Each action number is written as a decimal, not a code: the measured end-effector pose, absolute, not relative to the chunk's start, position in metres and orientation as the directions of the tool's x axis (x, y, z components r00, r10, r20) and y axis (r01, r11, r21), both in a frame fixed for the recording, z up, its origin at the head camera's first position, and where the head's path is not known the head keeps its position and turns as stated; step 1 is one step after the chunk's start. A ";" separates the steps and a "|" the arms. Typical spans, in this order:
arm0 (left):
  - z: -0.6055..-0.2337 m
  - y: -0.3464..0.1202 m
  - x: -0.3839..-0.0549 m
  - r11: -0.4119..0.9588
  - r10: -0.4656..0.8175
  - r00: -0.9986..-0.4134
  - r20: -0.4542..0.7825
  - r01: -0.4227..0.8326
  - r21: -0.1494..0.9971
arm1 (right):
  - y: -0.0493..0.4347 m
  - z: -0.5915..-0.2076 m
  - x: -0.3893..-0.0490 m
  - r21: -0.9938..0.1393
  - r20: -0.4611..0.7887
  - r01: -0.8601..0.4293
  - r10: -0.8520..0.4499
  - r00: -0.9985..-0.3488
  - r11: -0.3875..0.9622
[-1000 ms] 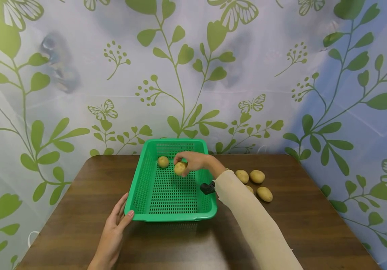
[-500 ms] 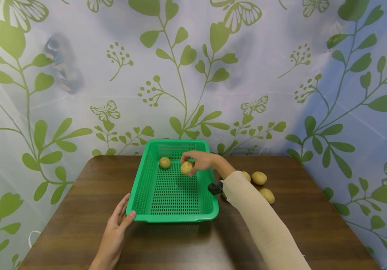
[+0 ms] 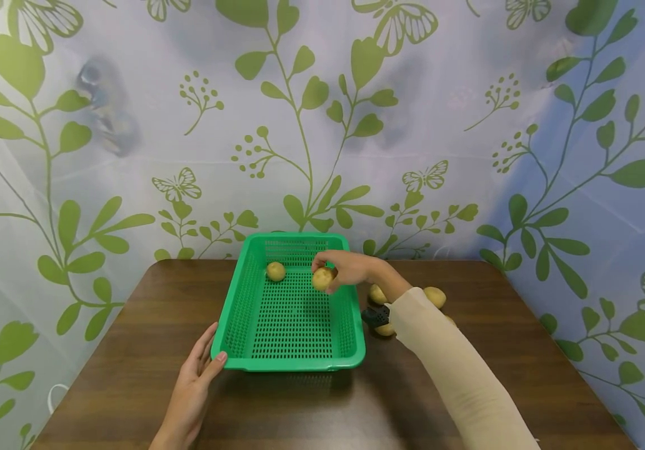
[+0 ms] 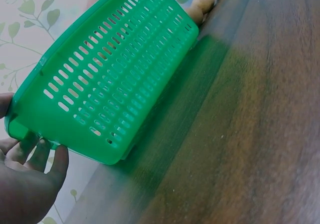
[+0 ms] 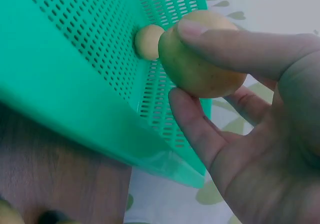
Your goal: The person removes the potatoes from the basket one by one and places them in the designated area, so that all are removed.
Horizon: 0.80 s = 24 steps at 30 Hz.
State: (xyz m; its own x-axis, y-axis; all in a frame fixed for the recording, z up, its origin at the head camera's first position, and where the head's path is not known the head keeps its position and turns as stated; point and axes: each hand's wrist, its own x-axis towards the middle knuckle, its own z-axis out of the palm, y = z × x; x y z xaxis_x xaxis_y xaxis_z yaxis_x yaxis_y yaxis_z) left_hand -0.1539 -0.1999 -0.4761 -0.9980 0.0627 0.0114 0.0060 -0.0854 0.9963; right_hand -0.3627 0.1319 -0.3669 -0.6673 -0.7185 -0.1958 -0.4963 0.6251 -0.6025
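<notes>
A green slotted plastic basket (image 3: 294, 364) stands on the table, and one potato (image 3: 275, 271) lies at its far left inside. My right hand (image 3: 350, 267) holds a second potato (image 3: 322, 279) over the basket's right part. In the right wrist view, the thumb and fingers pinch this potato (image 5: 200, 59), with the basket's wall (image 5: 100, 109) beside it. My left hand (image 3: 190, 381) grips the basket's near left corner. The left wrist view shows its fingers (image 4: 59, 166) curled at the rim, the thumb on the other side.
More potatoes (image 3: 434, 297) lie on the brown wooden table (image 3: 440, 387) to the right of the basket, partly hidden by my right forearm and a black wrist device (image 3: 375, 316). A leaf-patterned curtain (image 3: 322, 125) hangs behind the table.
My right hand has moved to the right with the potato, from the middle of the basket towards its right wall. My left hand stays at the corner.
</notes>
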 end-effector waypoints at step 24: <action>-0.476 -0.199 -0.154 -0.090 0.059 -0.998 0.014 0.008 0.996 | 0.169 -0.347 -0.330 -0.634 -0.131 -0.536 -0.761 -0.635 0.557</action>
